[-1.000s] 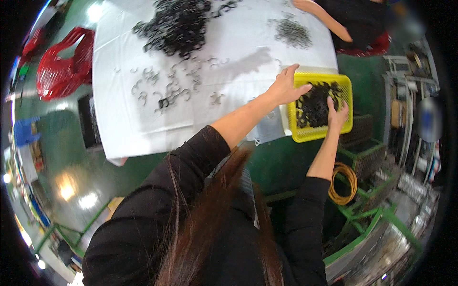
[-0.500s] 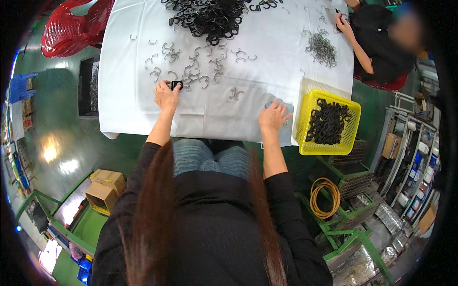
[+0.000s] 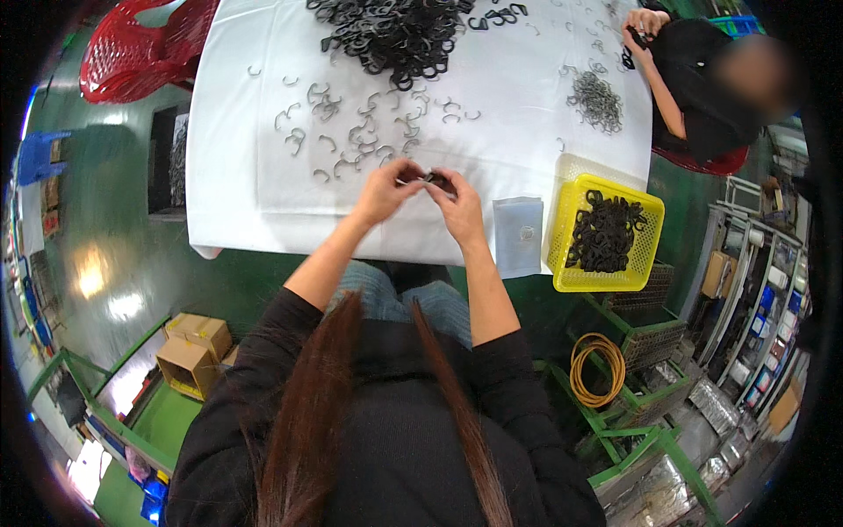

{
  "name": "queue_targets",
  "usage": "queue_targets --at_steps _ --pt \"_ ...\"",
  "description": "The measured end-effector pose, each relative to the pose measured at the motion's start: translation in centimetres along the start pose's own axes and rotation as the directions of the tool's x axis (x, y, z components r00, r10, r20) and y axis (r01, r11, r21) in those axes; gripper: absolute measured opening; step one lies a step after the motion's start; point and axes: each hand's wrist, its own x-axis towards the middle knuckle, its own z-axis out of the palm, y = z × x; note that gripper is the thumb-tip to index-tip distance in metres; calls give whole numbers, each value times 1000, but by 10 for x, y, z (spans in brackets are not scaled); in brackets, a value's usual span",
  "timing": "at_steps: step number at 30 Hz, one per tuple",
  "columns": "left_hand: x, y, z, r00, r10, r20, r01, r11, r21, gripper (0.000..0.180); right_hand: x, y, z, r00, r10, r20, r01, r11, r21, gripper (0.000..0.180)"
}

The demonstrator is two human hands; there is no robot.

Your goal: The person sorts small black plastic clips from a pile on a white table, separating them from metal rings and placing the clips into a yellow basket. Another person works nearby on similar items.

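My left hand (image 3: 386,193) and my right hand (image 3: 459,209) meet above the near part of the white-covered table. Both are closed, with fingertips pinched round a small black plastic hook (image 3: 433,177); most of it is hidden by the fingers. Whether a wire clip is also between them I cannot make out. Thin curved wire clips (image 3: 362,136) lie scattered just beyond my hands. To the right of my right hand a flat blue-grey pad (image 3: 518,255) carries a small ring-shaped clip (image 3: 527,234).
A large heap of black hooks (image 3: 395,39) covers the far middle. On the right stands a yellow basket (image 3: 606,283) holding black hooks. Farther off are a pile of wire clips (image 3: 597,101) and a co-worker's hands (image 3: 644,35) with black pieces. A red chair (image 3: 132,57) is left.
My left hand has moved right with the black hook. My right hand has left the pad, moving left to meet it, and now pinches there too. The co-worker's hands have come together.
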Motion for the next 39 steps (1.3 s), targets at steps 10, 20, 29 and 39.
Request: queue_targets --at_steps 10,20,29,39 --pt "81 -34 110 865 375 333 -470 371 801 64 -60 77 -204 697 184 -693 -233 972 24 30" --pt "195 -9 244 696 453 557 -659 94 746 51 -102 103 -187 615 177 -769 -589 752 -297 39" --pt "141 -44 54 888 460 -33 -110 279 954 51 -100 109 -174 665 69 -744 -561 703 -436 26" --pt "53 -68 -121 864 384 -325 226 281 933 51 -103 119 -173 672 50 -739 -567 676 -471 27"
